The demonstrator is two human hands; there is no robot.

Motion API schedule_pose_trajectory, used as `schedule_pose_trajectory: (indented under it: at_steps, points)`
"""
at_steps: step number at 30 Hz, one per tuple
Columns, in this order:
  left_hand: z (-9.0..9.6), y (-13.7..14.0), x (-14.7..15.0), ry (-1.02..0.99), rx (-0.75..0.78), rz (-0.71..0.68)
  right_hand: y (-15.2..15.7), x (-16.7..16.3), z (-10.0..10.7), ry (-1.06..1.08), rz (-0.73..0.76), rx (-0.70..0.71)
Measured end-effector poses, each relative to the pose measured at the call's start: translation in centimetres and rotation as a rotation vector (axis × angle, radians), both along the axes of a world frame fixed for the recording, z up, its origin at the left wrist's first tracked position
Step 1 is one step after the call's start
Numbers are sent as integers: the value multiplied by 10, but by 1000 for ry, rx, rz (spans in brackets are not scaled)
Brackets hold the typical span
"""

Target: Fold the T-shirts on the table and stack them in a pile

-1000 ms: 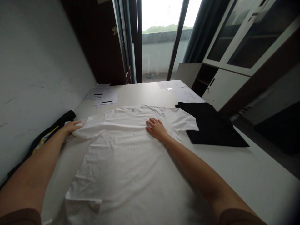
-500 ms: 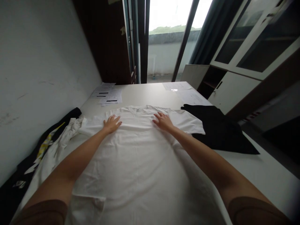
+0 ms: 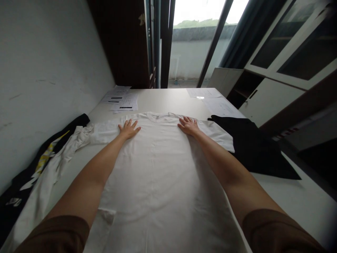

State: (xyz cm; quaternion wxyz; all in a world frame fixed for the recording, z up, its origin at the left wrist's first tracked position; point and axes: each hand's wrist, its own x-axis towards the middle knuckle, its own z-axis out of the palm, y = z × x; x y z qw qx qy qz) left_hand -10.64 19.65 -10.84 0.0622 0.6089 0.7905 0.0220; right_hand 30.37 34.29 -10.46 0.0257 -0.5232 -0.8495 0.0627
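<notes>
A white T-shirt [image 3: 158, 168] lies spread out on the white table [image 3: 163, 100], its collar at the far end and its body reaching toward me. Flat on its left shoulder area rests my left hand [image 3: 128, 129], fingers spread. My right hand [image 3: 189, 125] presses on the opposite shoulder, open as well, with its fingers extended. Neither hand grips the cloth. Soft creases run down the shirt's front. The right sleeve overlaps a black garment [image 3: 252, 147] beside it.
Crumpled white cloth [image 3: 65, 151] and a black garment with yellow print [image 3: 44, 158] lie along the wall on the left. Printed papers [image 3: 122, 100] sit at the far left corner, more sheets [image 3: 218, 103] at the far right. A white cabinet [image 3: 273, 98] stands beyond the table.
Both hands have slid outward and farther up the shirt toward its shoulders. The upper front looks smoother, with the crosswise fold near the chest flattened. The camera view has shifted slightly.
</notes>
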Motion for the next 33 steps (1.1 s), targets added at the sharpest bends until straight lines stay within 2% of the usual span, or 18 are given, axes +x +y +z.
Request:
schedule_pose_trajectory:
  at_steps: [5, 9, 11, 14, 16, 17, 20, 23, 28, 33]
  points:
    - [-1, 18, -3, 2, 25, 74, 21, 19, 0, -3, 29, 9]
    - [-2, 34, 14, 36, 129, 161, 32, 58, -4, -24, -87, 31]
    - [-4, 45, 33, 39, 176, 110, 33, 72, -5, -40, -116, 38]
    - [-8, 62, 62, -32, 117, -96, 29, 76, -5, -60, -96, 44]
    - [-8, 71, 69, -57, 71, -185, 25, 71, -4, -68, -74, 32]
    - [-8, 74, 66, -53, 65, -187, 23, 68, -4, -71, -69, 22]
    - [-6, 72, 34, -17, 72, -68, 19, 69, -1, -87, -102, 30]
    - [-4, 55, -17, 15, 91, 22, 15, 87, 4, -136, -136, 137]
    - [-5, 8, -101, 70, 131, 108, 12, 120, 18, -212, -189, 249]
    - [-8, -46, -169, 91, 164, 263, 16, 126, 34, -218, -161, 280]
